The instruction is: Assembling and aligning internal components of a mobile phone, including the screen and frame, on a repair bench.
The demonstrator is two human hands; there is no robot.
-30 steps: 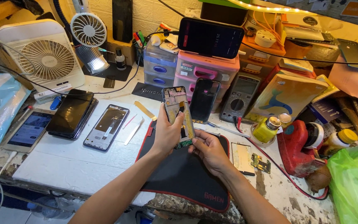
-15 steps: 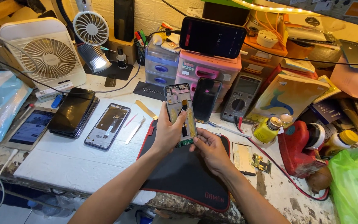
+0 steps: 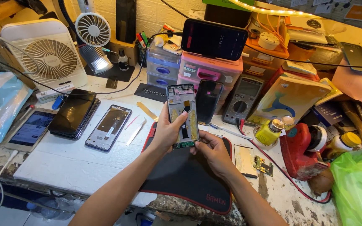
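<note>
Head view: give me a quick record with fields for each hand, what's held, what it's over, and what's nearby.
left hand: grips the opened phone frame along its left edge, thumb on its face
right hand: fingers at the frame's bottom end
frame pose: upright, raised above the black mat
near left: second phone frame flat on the white bench
near right: small circuit board, yellow bottle

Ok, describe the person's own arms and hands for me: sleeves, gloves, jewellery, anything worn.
Both forearms come up from the bottom edge bare: no sleeves in view, no gloves. The left hand and the right hand show no rings, and neither wrist carries a watch or band. Fingernails are short and unpainted. No markings, cables or straps show on either arm.
</note>
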